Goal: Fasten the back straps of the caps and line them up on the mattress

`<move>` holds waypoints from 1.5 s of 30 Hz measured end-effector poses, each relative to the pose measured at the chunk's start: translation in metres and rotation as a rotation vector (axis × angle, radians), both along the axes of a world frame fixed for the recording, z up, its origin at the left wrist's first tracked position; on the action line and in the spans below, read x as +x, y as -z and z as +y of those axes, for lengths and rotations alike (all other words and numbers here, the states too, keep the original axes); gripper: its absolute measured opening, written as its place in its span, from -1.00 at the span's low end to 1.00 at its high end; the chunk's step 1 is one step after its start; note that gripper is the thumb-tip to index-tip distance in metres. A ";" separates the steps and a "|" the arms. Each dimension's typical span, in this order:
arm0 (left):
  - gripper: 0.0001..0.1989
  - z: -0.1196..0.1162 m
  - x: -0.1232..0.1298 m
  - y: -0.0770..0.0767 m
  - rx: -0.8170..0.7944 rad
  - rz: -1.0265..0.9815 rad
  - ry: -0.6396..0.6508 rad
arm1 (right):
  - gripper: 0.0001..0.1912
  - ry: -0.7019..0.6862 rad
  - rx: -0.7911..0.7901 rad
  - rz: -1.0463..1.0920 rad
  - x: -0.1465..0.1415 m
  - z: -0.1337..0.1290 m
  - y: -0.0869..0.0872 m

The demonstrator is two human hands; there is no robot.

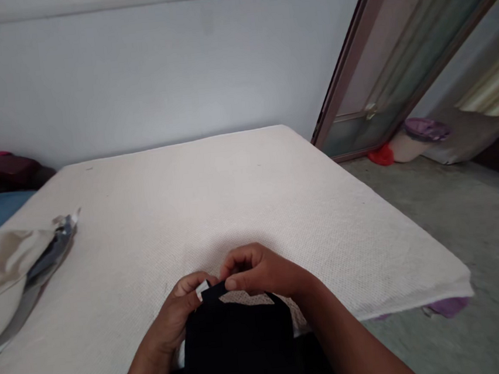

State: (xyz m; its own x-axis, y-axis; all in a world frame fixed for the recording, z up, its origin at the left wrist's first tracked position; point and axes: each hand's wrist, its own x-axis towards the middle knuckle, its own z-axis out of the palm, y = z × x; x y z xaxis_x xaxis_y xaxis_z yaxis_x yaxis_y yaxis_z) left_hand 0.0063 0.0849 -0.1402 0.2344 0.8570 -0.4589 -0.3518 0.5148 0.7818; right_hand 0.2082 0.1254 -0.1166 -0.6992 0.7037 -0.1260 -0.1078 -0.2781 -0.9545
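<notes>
One black cloth item [241, 352], pinched from both sides at the near edge!
Left hand [184, 308] angles in, fingers closed on the cloth by one white tag [202, 290]; right hand [257, 271] arches over, wrist bent, thumb and fingertips pinching the top strip, possibly a strap. Beyond them, the white cover [215, 196] stretches wide to one wall [155, 78], its right edge slanting above the floor [463, 207]. Far left, one pale bundle [1, 264]; far right, one bin [407, 145].
</notes>
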 end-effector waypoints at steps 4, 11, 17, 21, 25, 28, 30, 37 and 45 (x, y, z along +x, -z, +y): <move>-0.77 0.001 -0.003 0.003 0.039 0.002 0.053 | -0.80 -0.054 0.011 -0.044 -0.001 0.000 0.002; -0.77 0.004 -0.007 0.005 0.059 -0.036 0.078 | -0.88 0.061 0.019 0.084 0.002 0.002 0.005; -0.78 0.003 -0.006 0.007 0.066 -0.052 0.078 | -0.89 0.126 -0.024 0.095 0.002 0.002 0.005; -0.75 0.003 -0.006 0.011 0.044 -0.045 0.080 | -0.88 0.159 -0.039 0.092 0.000 0.001 0.004; -0.75 0.004 -0.003 0.007 0.004 -0.026 0.059 | -0.87 0.144 -0.014 0.058 0.000 0.002 0.003; -0.72 0.003 -0.002 0.003 -0.025 -0.008 0.027 | -0.88 0.137 -0.005 0.037 -0.001 0.002 0.002; -0.71 0.003 -0.002 0.003 -0.028 -0.001 0.021 | -0.90 0.127 -0.001 0.032 -0.001 0.001 0.002; -0.70 0.002 -0.003 0.008 -0.003 -0.011 0.006 | -0.91 0.075 0.016 0.033 -0.002 0.001 0.004; -0.72 0.002 -0.001 0.000 -0.035 0.028 -0.023 | -0.91 0.039 0.014 -0.002 0.001 0.001 0.005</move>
State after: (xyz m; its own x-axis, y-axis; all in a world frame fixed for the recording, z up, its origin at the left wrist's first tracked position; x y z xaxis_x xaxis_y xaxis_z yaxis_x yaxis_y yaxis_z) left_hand 0.0053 0.0866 -0.1404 0.2018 0.8454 -0.4946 -0.3423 0.5340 0.7731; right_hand 0.2093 0.1268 -0.1215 -0.6710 0.7320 -0.1177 -0.1161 -0.2605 -0.9585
